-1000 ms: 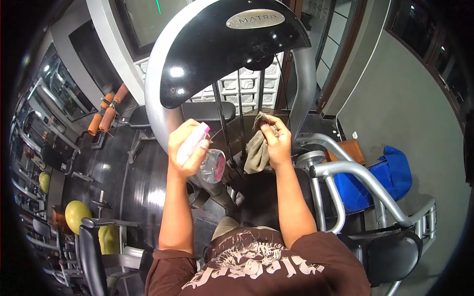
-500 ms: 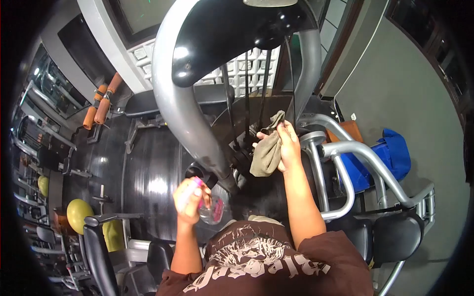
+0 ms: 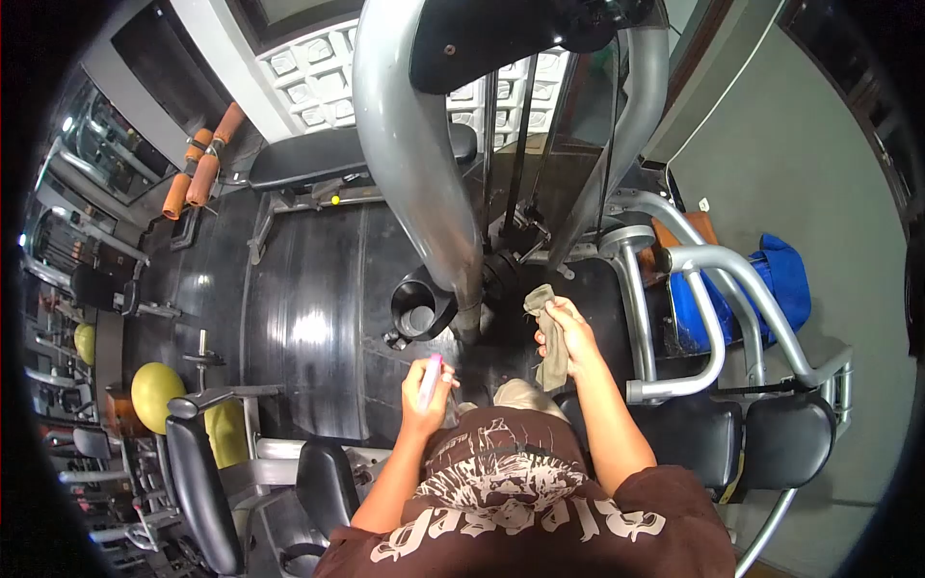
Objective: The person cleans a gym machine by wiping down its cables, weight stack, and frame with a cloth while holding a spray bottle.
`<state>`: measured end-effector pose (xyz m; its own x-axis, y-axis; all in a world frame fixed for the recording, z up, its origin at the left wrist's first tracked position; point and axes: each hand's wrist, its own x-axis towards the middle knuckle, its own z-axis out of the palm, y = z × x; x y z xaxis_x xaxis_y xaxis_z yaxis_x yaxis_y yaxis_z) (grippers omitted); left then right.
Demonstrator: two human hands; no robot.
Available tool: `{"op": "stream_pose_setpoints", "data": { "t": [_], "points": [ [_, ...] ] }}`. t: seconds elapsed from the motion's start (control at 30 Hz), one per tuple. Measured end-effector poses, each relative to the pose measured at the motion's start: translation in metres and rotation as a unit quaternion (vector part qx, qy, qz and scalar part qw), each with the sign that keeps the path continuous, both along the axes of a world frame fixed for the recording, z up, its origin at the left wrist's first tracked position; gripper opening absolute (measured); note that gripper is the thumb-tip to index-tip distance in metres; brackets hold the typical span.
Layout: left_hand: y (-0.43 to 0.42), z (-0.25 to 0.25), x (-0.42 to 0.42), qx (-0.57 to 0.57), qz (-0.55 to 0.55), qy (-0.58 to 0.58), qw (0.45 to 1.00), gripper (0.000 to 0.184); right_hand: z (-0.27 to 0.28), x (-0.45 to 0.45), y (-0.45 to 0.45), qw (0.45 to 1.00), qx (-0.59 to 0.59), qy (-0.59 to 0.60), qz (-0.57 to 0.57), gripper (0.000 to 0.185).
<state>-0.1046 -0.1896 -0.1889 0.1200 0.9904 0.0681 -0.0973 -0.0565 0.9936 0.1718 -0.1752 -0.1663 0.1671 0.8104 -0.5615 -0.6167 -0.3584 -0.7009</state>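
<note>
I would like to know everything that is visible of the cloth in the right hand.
The cloth is grey-green to khaki, plain, and looks like soft fabric. It is bunched, not spread out: a crumpled end sticks up, and the rest hangs below in folds. The right hand holds it in the air, ahead of the brown shirt. Nothing else visibly touches it; dampness cannot be told.

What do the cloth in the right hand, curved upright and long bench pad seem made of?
The cloth: probably fabric, matte, since it folds softly. The curved upright: likely metal with silver paint, given its glossy highlights. The bench pad: perhaps black vinyl or leather, given its soft sheen.
</note>
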Motion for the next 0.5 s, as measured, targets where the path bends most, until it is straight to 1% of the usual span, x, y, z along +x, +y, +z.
{"op": "stream_pose_setpoints", "data": {
  "t": [0.1,0.13,0.23,0.27,0.33,0.4,0.43,0.5],
  "points": [
    [0.010,-0.007,-0.005,-0.036,-0.033,0.087,0.995,0.019,-0.008,0.000,0.002,1.000,0.001,-0.029,-0.004,0.021],
    [0.016,-0.014,-0.006,-0.038,-0.036,0.129,0.990,0.018,-0.007,-0.001,0.006,0.999,-0.009,-0.042,-0.009,0.022],
    [0.028,-0.042,0.002,0.004,-0.020,0.153,0.988,0.017,-0.015,-0.003,0.025,1.000,0.004,-0.011,-0.020,0.024],
    [0.031,-0.047,0.008,-0.006,-0.008,0.155,0.988,0.017,-0.023,-0.004,0.034,1.000,-0.001,-0.010,-0.028,0.026],
    [0.033,-0.053,0.020,-0.026,0.018,0.158,0.987,0.018,-0.041,-0.006,0.051,0.999,-0.021,-0.010,-0.039,0.034],
    [0.035,-0.068,0.026,-0.029,0.009,0.193,0.981,0.020,-0.066,-0.003,0.066,0.998,-0.041,-0.002,-0.040,0.045],
    [0.035,-0.073,0.030,-0.032,0.004,0.210,0.977,0.021,-0.075,-0.001,0.073,0.998,-0.054,0.000,-0.039,0.046],
    [0.036,-0.079,0.037,-0.026,0.010,0.231,0.973,0.023,-0.089,0.009,0.081,0.998,-0.068,-0.004,-0.007,0.041]
  ]
}}
